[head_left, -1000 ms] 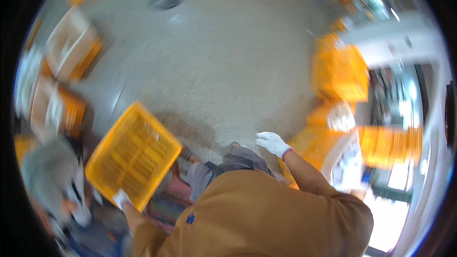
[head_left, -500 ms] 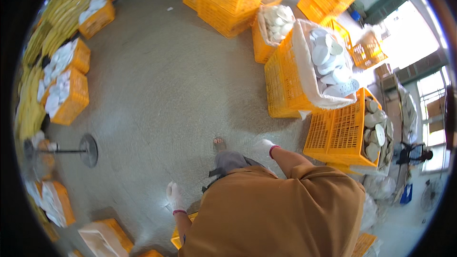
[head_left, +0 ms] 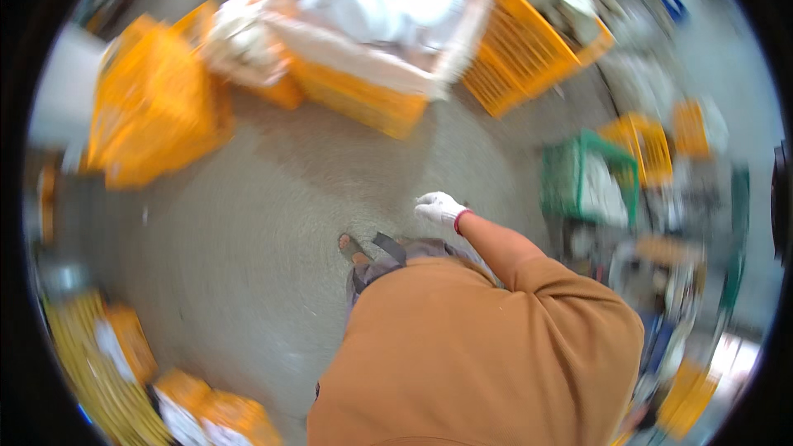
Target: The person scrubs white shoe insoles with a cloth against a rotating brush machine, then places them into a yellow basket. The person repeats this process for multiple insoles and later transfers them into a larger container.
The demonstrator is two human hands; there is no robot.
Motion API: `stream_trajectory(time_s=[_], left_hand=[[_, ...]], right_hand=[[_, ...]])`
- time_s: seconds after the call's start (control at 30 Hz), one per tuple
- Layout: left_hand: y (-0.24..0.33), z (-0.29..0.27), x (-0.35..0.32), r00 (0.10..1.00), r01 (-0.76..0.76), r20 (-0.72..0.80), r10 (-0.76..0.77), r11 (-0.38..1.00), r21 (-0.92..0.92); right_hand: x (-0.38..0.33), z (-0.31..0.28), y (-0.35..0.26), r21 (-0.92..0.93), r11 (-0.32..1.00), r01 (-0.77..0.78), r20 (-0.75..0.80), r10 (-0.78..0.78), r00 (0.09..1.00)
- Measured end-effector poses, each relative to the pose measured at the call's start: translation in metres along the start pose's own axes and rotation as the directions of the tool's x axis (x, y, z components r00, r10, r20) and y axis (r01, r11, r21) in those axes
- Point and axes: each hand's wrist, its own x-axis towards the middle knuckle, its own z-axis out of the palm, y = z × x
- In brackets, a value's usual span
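Observation:
My right hand (head_left: 438,208), in a white knit glove with a red cuff, hangs over the floor in front of my body. Its fingers are loosely bent and slightly apart, with nothing visible in them. My left hand is out of sight. Beyond the right hand stands a yellow crate (head_left: 363,101) with a pale cloth liner, heaped with white shoe-sole-shaped pieces (head_left: 355,4). To its right is another yellow crate (head_left: 516,62) holding greyish pieces. The hand touches neither.
A green crate (head_left: 566,182) with white material stands at my right, near a smaller yellow crate (head_left: 648,149). Stacked yellow crates (head_left: 153,107) are at the far left. Yellow sacks (head_left: 95,363) and filled crates lie at the near left. Grey floor (head_left: 239,223) lies between.
My view has swung to the right, so the loaded crates now stand ahead and the green crate shows. My left hand has gone out of view; the picture is blurred by motion.

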Motion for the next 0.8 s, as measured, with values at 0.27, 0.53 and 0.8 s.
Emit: stream_trajectory(time_s=[0.27, 0.53, 0.8], left_hand=[[0.310, -0.094, 0.172, 0.975, -0.182, 0.161, 0.157, 0.971, 0.155], [0.467, 0.173, 0.164, 0.887, -0.432, 0.429, 0.172, 0.641, 0.635], [0.374, 0.475, 0.040, 0.882, -0.369, 0.456, -0.117, 0.430, 0.824]], right_hand=[[-0.135, 0.028, 0.169, 0.285, 0.896, -0.339, -0.501, 0.441, 0.744], [-0.204, 0.003, 0.324, 0.693, 0.668, -0.270, -0.554, 0.734, 0.393], [-0.227, -0.343, 0.673, 0.592, 0.641, -0.489, -0.738, 0.675, -0.010]])
